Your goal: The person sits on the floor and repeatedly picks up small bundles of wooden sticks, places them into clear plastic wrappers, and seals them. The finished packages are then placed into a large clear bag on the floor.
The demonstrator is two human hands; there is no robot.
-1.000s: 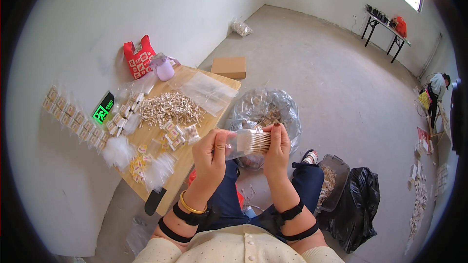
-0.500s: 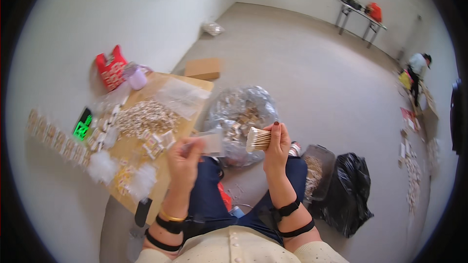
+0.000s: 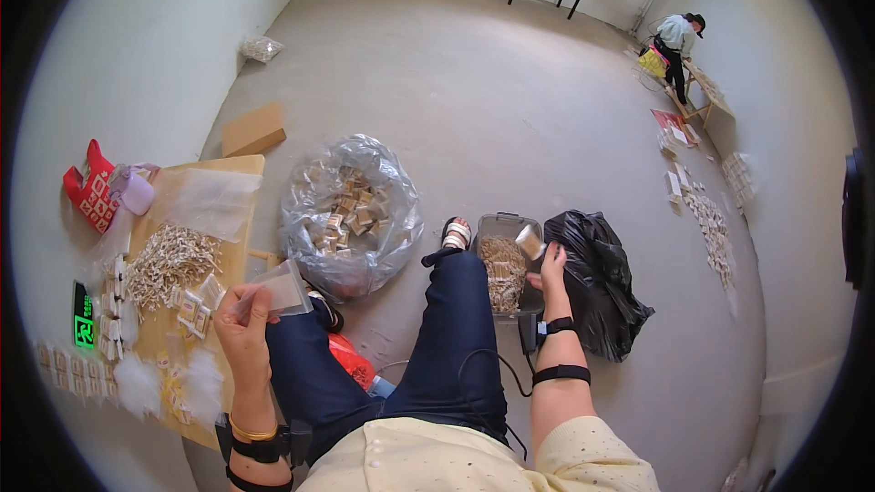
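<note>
Left hand (image 3: 244, 317) grips an empty clear bag (image 3: 278, 292); right hand (image 3: 545, 264) holds a stick bundle (image 3: 529, 241) over the half-full bin (image 3: 504, 273). Big sack (image 3: 351, 214) unpacked yet.

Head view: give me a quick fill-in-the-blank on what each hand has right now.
The left hand holds a small clear plastic ____.
The right hand holds a bundle of sticks above the clear ____ of sticks on the floor.
Beside that container lies a ____ plastic bag.
Missing words: bag; bin; black
</note>
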